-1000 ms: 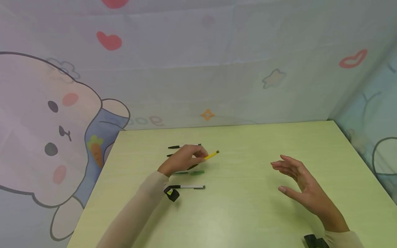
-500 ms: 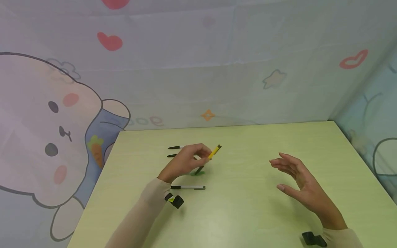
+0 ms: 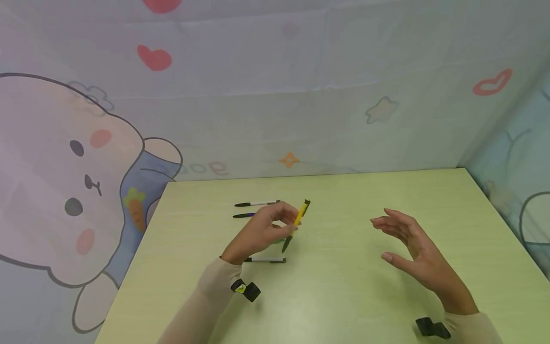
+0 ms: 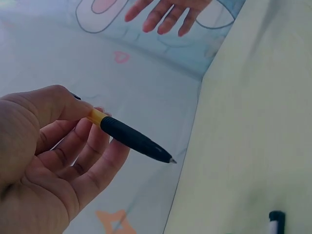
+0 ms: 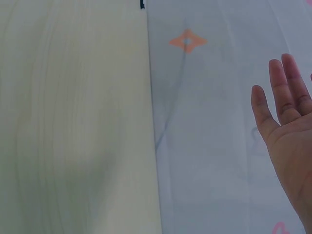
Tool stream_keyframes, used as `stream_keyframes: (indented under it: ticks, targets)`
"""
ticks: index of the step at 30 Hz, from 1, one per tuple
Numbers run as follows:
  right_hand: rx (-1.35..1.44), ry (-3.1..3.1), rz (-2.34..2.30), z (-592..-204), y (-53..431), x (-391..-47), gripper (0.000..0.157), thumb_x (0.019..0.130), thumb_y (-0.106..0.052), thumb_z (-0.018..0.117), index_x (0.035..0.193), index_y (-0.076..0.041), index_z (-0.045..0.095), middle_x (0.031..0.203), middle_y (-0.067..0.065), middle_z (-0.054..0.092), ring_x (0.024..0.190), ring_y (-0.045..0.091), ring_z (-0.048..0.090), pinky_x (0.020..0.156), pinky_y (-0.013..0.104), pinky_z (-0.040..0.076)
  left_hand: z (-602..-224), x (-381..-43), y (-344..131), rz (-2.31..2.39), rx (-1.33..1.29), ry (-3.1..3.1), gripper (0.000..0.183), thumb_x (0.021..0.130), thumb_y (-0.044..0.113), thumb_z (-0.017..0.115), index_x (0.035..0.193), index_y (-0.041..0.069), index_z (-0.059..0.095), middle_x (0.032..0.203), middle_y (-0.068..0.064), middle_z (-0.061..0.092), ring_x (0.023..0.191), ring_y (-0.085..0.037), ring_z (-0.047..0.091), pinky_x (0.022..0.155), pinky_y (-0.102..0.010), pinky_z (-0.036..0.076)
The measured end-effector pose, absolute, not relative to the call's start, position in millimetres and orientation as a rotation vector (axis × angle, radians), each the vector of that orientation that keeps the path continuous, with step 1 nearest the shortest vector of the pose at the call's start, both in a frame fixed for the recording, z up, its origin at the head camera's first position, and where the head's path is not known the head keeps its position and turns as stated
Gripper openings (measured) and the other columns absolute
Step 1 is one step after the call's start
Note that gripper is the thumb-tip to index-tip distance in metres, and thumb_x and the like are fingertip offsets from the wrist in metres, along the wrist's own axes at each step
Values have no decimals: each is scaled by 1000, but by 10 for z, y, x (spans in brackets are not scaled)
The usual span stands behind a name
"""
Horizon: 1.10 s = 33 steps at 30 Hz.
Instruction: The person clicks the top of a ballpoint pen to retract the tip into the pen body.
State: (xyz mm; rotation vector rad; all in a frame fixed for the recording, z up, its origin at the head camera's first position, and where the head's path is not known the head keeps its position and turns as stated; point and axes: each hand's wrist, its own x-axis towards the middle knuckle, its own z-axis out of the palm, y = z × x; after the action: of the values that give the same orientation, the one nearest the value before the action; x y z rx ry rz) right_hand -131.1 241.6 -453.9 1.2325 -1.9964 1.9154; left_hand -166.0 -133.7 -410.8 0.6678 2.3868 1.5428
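Note:
Between thumb and fingers the left hand [image 3: 268,229] pinches a yellow ballpoint pen [image 3: 301,213] above the table. In the left wrist view the pen's black grip [image 4: 134,138] and bare metal tip stick out past the fingers. Under and beside that hand lie a white pen with a black grip [image 3: 258,203], a dark pen with some blue [image 3: 244,215], a mostly hidden green pen [image 3: 279,241] and another white pen [image 3: 267,260]. The right hand [image 3: 414,255] hovers at the right with fingers relaxed and thumb apart, holding nothing.
The pale yellow-green table [image 3: 343,296] meets a cloth backdrop [image 3: 275,95] along its far edge. A second cloth hangs along the right side. Each wrist wears a small black camera, such as the left wrist camera [image 3: 249,290].
The yellow pen has swung from nearly flat to steeply tilted, its black end now pointing down. The left hand has shifted slightly right and nearer; the right hand has barely moved.

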Motion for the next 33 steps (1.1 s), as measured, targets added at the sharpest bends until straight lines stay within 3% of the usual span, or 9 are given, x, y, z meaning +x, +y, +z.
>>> stream_keyframes:
  ticks: [6, 10, 15, 19, 26, 33]
  targets:
    - [1272, -1952, 1936, -4513, 2379, -1341, 89, 73, 34, 62, 149, 20, 19, 138, 37, 45, 133, 30, 50, 114, 28, 39, -4115, -1567, -1270, 1588, 690, 2359, 21, 96, 11, 69, 116, 16, 67, 107, 0, 67, 99, -15, 66, 85, -36, 57]
    - [1275, -1953, 1936, -4509, 2366, -1351, 88, 73, 33, 62, 150, 19, 19, 138, 38, 45, 133, 30, 50, 114, 28, 39, -4112, -1513, -1228, 1645, 682, 2324, 22, 96, 8, 69, 117, 13, 66, 107, -1, 68, 99, -17, 67, 86, -34, 58]
    - [1285, -1941, 1945, -4492, 2341, -1362, 88, 73, 33, 62, 149, 20, 20, 138, 37, 45, 133, 31, 50, 114, 29, 39, -4106, -1437, -1182, 1769, 666, 2240, 23, 95, 4, 67, 118, 5, 64, 109, -11, 68, 101, -21, 67, 85, -35, 60]
    - [1284, -1943, 1940, -4472, 2321, -1364, 88, 73, 34, 62, 149, 20, 20, 137, 37, 46, 133, 30, 50, 114, 29, 38, -4105, -1380, -1158, 1831, 649, 2207, 23, 95, 6, 68, 118, 10, 64, 112, -17, 67, 102, -23, 67, 84, -37, 61]
    - [1273, -1962, 1925, -4436, 2282, -1364, 88, 72, 34, 62, 150, 19, 22, 138, 36, 47, 134, 30, 50, 114, 29, 39, -4109, -1296, -1115, 1844, 614, 2210, 23, 95, 10, 69, 117, 11, 64, 111, -8, 67, 104, -21, 67, 84, -35, 59]
    - [1278, -1967, 1919, -4376, 2211, -1363, 87, 73, 33, 62, 149, 19, 23, 137, 37, 47, 134, 29, 51, 115, 29, 38, -4118, -1257, -1021, 1894, 637, 2171, 22, 94, 4, 70, 114, 9, 64, 111, -9, 66, 102, -21, 67, 81, -32, 60]
